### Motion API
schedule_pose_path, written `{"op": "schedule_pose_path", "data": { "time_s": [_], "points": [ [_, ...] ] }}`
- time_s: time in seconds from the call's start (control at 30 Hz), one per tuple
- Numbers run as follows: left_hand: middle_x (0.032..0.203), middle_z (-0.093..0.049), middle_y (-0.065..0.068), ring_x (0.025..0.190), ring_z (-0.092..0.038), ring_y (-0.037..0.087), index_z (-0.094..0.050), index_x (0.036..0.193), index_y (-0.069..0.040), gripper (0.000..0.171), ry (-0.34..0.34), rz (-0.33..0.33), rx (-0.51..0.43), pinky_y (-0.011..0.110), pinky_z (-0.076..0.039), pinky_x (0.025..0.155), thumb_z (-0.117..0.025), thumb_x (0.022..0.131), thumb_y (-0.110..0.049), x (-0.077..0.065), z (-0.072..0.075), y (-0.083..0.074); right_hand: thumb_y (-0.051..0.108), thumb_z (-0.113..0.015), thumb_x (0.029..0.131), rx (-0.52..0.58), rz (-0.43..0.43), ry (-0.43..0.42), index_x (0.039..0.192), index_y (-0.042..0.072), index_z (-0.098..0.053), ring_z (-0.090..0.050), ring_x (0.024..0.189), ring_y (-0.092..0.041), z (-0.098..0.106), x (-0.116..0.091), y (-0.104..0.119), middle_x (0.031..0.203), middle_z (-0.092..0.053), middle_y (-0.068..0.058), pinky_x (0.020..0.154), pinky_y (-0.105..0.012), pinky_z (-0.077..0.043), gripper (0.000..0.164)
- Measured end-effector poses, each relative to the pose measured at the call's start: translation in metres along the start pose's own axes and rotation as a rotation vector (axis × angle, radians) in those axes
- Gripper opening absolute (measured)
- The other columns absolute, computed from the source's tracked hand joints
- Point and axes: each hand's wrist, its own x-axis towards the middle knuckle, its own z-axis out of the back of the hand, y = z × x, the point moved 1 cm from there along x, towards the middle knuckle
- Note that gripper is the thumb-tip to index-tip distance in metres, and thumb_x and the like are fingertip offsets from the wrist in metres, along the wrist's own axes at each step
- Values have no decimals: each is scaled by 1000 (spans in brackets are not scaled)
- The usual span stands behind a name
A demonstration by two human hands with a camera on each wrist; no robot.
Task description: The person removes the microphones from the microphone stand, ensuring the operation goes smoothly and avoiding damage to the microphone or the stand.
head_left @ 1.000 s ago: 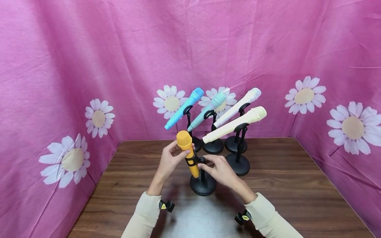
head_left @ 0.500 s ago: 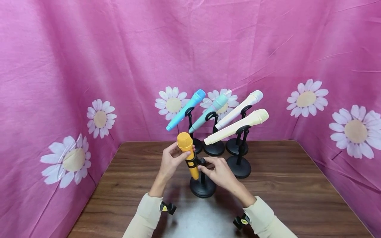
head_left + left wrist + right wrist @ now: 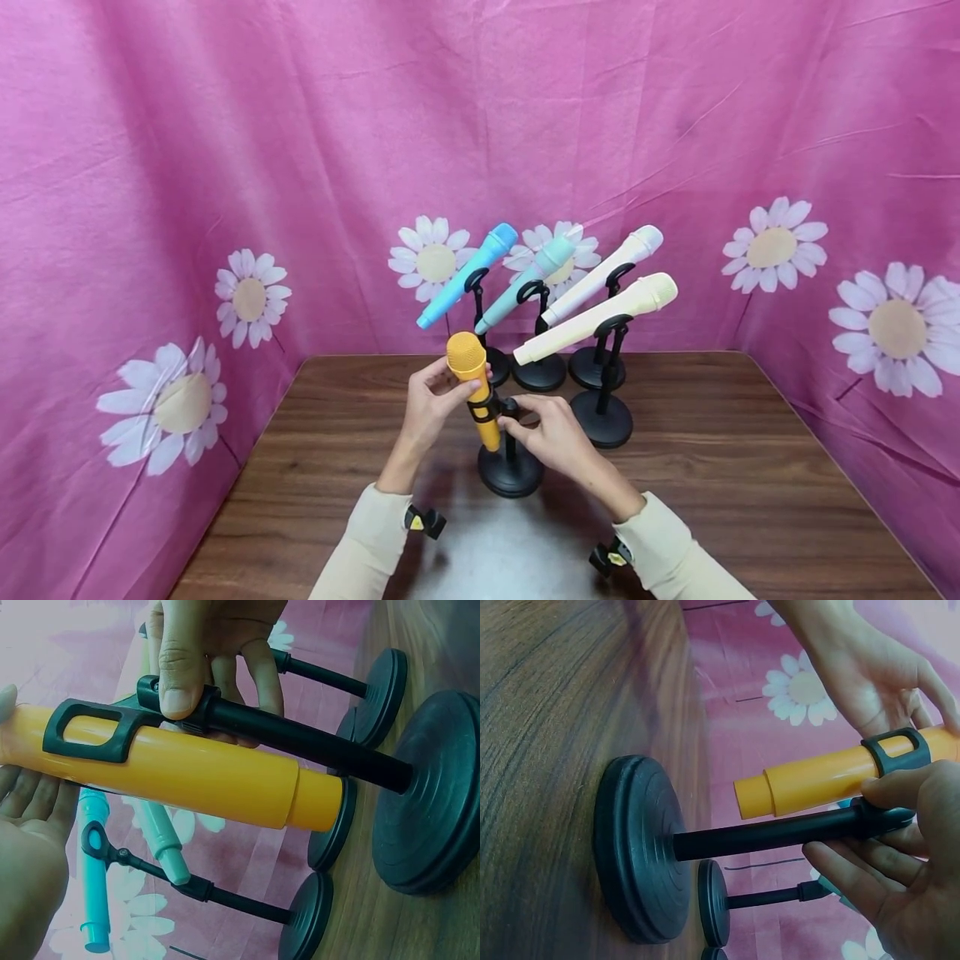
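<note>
A yellow microphone (image 3: 467, 357) sits tilted in the black clip (image 3: 90, 731) of a short desk stand (image 3: 512, 472), its mesh head up and toward the left. My left hand (image 3: 431, 404) grips the upper body of the microphone, thumb in front and fingers behind. At the top of the stand's pole, just under the clip, my right hand (image 3: 551, 429) pinches the joint between thumb and fingers. In the right wrist view the stand's round base (image 3: 641, 851) rests flat on the wooden table, and the microphone's lower end (image 3: 754, 796) hangs free beside the pole.
Behind stand more microphones on black stands: blue (image 3: 468, 275), mint green (image 3: 528, 282), white (image 3: 603, 273) and cream (image 3: 600, 318). The wooden table (image 3: 315, 467) meets a pink flowered cloth (image 3: 337, 150) at its back and sides.
The view shifts slightly. Both hands keep their hold on the yellow microphone and its stand, with no clear movement between them.
</note>
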Motion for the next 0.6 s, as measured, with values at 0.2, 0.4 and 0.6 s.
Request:
{"op": "schedule_pose_path", "data": {
  "time_s": [0.2, 0.4, 0.6],
  "points": [
    [108, -82, 0, 101, -79, 15, -69, 129, 9, 39, -8, -39, -39, 29, -62, 94, -81, 94, -5, 2, -1, -1, 19, -82, 96, -3, 16, -9, 119, 8, -80, -80, 88, -13, -1, 0, 1, 111, -82, -8, 67, -17, -60, 26],
    [109, -82, 6, 101, -79, 16, -71, 130, 5, 41, -23, -61, -17, 30, -63, 92, -83, 92, -6, 6, 0, -5, 21, -82, 96, -26, 35, -19, 118, 7, -80, -80, 87, -13, -1, 0, 3, 110, -82, -8, 66, -16, -59, 27],
    [109, -82, 4, 100, -79, 16, -70, 130, 8, 45, -33, -54, -14, 31, -63, 92, -85, 92, -11, 8, 0, -6, 22, -83, 95, -55, 50, -35, 117, 8, -80, -79, 89, -13, -1, -1, 2, 108, -82, -6, 67, -16, -58, 27]
  ]
}}
